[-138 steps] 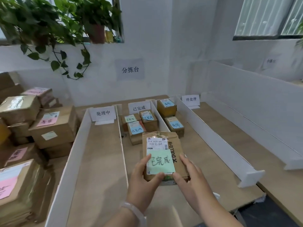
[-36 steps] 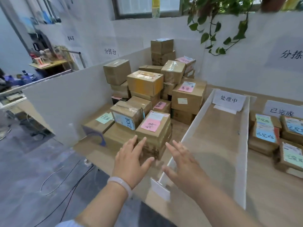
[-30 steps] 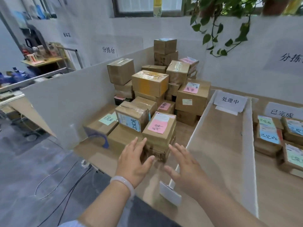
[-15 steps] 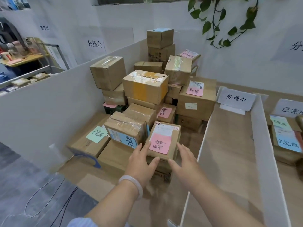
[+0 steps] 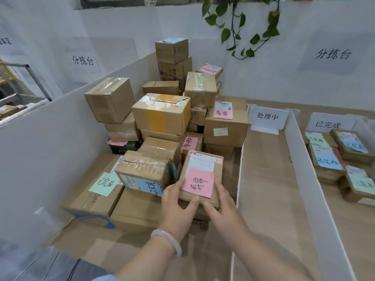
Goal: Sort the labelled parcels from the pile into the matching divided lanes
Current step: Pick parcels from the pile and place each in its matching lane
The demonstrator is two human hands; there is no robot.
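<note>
Head view: a brown cardboard parcel (image 5: 204,159) with a pink note (image 5: 198,182) and a white shipping label on its top is seen at the near edge of the pile (image 5: 162,112), resting on other boxes. It is gripped at its near corners by both hands. The left hand (image 5: 175,205) is laid along the parcel's left side, its fingers (image 5: 176,186) pushed between that side and a neighbouring taped box (image 5: 142,171) that bears a blue note, while its thumb is bent across the near edge. The right hand (image 5: 224,207) is set on the right side in like manner, with the fingers lying up the edge and the thumb pressed to the near edge; the two thumb tips are close together. A pale bangle (image 5: 172,239) is worn on the left wrist.

The pile is enclosed by a white board wall (image 5: 50,149) on its left; boxes are stacked several high at the back, some tagged with pink notes, and a low box at the front left is tagged with a green note (image 5: 104,183). Just right of the pile, past a thin white divider (image 5: 239,179), the 处理中 lane (image 5: 263,179) is marked by a paper sign (image 5: 267,116) at its far end. Beyond a second divider (image 5: 302,169), sorted parcels (image 5: 326,159) with blue and green notes are gathered in the 已完成 lane (image 5: 355,230). Trailing plant leaves (image 5: 243,23) are seen above against the wall.
</note>
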